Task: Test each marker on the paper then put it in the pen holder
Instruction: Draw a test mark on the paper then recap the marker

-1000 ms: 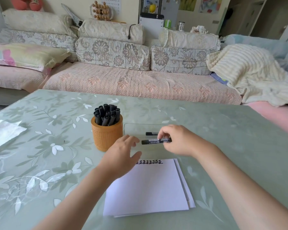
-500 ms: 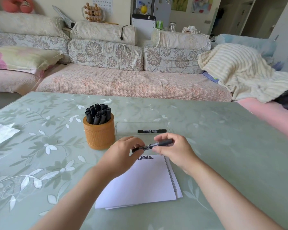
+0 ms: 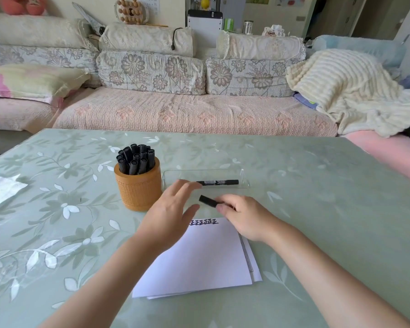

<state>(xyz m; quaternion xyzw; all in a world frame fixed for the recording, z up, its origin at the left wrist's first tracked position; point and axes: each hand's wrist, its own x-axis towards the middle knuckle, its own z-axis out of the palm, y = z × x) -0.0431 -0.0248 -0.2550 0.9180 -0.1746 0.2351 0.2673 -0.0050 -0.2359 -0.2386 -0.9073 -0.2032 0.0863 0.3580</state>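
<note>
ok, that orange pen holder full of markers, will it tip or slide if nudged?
Probably stable: the pen holder looks squat with a wide base. The markers packed in it likely add weight. On the glossy table it would more likely slide than tip.

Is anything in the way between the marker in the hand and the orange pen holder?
Yes: the open left hand is between the marker, held in the right hand, and the pen holder. Nothing else visible blocks that path.
</note>
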